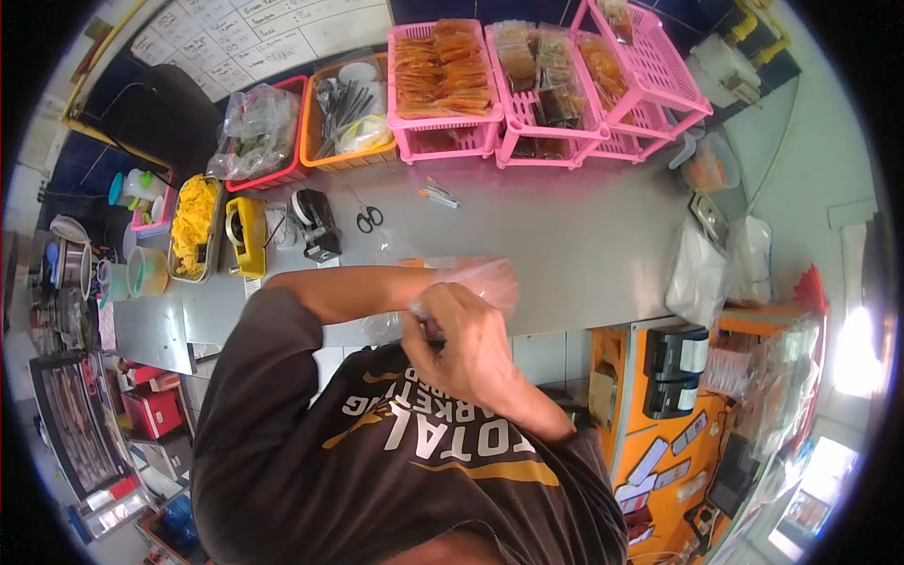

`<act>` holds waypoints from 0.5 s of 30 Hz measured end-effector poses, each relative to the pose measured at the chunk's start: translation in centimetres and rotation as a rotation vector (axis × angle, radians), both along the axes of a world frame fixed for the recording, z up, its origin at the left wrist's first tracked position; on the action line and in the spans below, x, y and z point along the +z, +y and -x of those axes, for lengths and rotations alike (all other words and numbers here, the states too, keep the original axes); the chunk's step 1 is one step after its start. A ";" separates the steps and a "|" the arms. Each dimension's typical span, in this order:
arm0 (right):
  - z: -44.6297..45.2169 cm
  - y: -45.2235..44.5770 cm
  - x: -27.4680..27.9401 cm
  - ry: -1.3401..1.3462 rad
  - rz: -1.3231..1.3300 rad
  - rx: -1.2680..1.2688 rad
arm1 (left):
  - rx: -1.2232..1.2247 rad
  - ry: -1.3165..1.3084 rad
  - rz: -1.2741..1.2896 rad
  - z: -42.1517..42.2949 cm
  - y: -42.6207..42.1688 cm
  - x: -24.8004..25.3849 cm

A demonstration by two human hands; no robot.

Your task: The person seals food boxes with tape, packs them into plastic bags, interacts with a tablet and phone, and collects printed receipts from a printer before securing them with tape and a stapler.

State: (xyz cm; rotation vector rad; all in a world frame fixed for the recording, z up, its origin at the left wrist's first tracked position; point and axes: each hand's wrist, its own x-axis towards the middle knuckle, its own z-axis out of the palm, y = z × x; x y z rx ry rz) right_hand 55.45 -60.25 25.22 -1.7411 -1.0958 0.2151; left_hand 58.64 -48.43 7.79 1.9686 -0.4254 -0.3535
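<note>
My right hand (463,334) is closed in front of my chest, its fingers curled and pinching the gathered edge of a clear plastic bag (490,281). From the left, my left forearm (363,290) reaches across to the same bag. The left hand is mostly hidden behind the right hand and the plastic. Something orange shows near the bag's upper edge, too unclear to name. More clear plastic (381,327) lies just left of my right hand. Beyond the hands are black scissors (369,219) and a few small slim items (441,193) on the metal table (584,240).
Pink baskets (447,137) with packets stand along the back, beside an orange basket (348,160) and a red one (273,179). Tape dispensers (247,235) (315,224) and a tray of yellow pieces (195,226) are at left. White bags (699,268) hang at right.
</note>
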 end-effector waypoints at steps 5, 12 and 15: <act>-1.2 -3.7 -1.1 0.069 -0.059 -0.182 | -0.202 0.170 -0.422 -3.2 -2.9 2.8; -3.4 -8.0 -2.0 0.272 0.003 -0.508 | -0.203 0.033 -0.433 -0.4 -3.4 6.5; -3.9 -8.3 -1.8 0.295 0.005 -0.448 | -0.145 0.110 -0.333 0.7 -2.4 9.2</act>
